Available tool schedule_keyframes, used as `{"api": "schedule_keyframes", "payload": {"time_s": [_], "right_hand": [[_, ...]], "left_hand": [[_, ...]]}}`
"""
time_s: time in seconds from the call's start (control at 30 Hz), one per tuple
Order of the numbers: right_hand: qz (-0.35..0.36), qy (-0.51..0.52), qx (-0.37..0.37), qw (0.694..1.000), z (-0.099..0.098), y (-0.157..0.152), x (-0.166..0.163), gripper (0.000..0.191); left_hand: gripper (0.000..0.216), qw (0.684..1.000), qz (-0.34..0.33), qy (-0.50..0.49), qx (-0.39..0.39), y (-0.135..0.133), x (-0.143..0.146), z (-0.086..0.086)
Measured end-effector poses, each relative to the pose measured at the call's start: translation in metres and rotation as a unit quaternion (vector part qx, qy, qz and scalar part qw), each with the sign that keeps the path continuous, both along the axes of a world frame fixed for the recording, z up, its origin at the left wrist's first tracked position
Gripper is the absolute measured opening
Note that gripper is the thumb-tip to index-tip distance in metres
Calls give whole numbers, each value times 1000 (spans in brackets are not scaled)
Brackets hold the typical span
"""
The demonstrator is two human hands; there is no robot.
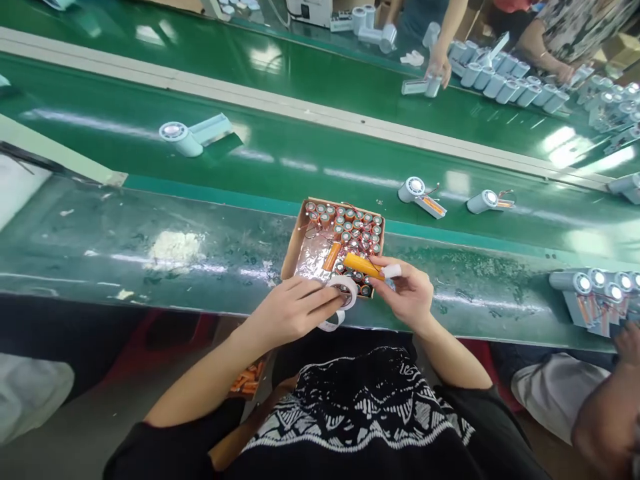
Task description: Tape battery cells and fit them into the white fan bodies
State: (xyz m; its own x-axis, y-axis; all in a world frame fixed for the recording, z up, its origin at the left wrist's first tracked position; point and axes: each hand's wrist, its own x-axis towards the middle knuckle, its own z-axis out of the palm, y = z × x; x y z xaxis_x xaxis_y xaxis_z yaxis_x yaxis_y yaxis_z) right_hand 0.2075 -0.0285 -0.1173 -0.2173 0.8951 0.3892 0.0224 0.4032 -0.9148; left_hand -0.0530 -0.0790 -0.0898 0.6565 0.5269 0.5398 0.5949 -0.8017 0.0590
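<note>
My left hand (297, 308) is closed on a roll of white tape (353, 293) near the front edge of the bench. In my right hand (410, 297) is an orange cylindrical battery (361, 265), pinched by its right end and held level. Something white (391, 271) covers one fingertip of that hand. Beneath both hands sits a shallow cardboard box (291, 253) lined with shiny foil. Several batteries stand upright in it with thin wires, and one orange battery (331, 257) lies tilted at its middle. A second white tape ring (333, 323) shows below my left fingers.
A green conveyor belt (300, 160) runs behind the bench (240, 240). On it lie pale blue handheld fans (183, 139), some with wires showing. More fans (583, 283) stand at the right, near another person's hand (627, 343). People work across the belt.
</note>
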Motion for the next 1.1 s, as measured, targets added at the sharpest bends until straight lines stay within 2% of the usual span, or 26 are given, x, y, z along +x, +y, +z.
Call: {"api": "schedule_keyframes", "payload": {"time_s": [0.13, 0.33, 0.43, 0.57, 0.63, 0.73, 0.83, 0.9, 0.97, 1.07, 1.1], "right_hand": [[-40, -58, 58, 996, -14, -12, 11, 20], [-47, -75, 24, 996, -25, -21, 17, 8], [-46, -83, 23, 995, -21, -20, 18, 5], [37, -76, 42, 996, -4, -16, 26, 13], [88, -71, 10, 994, 3, -14, 32, 17], [140, -28, -113, 983, 7, -10, 40, 18], [183, -20, -238, 954, 14, -2, 43, 40], [222, -73, -265, 935, 26, 6, 45, 52], [257, -158, -239, 923, 42, 17, 48, 44], [291, -298, -171, 893, 62, 29, 53, 7], [292, -317, -166, 887, 65, 31, 54, 4]], "left_hand": [[20, 1000, 2, 29, 1, 3, 3, -2], [23, 998, -1, 67, -13, 6, 8, -5], [21, 996, -22, 90, -17, 8, 11, -3], [22, 994, -61, 86, -22, 14, 12, 2], [22, 993, -71, 88, -27, 17, 12, 5], [23, 990, -82, 108, -35, 22, 11, 7], [27, 981, -105, 144, -77, 26, 13, 12], [29, 972, -125, 168, -103, 29, 15, 18], [31, 965, -156, 185, -105, 33, 18, 23], [33, 951, -207, 214, -80, 37, 25, 28], [33, 949, -215, 219, -75, 37, 27, 29]]}}
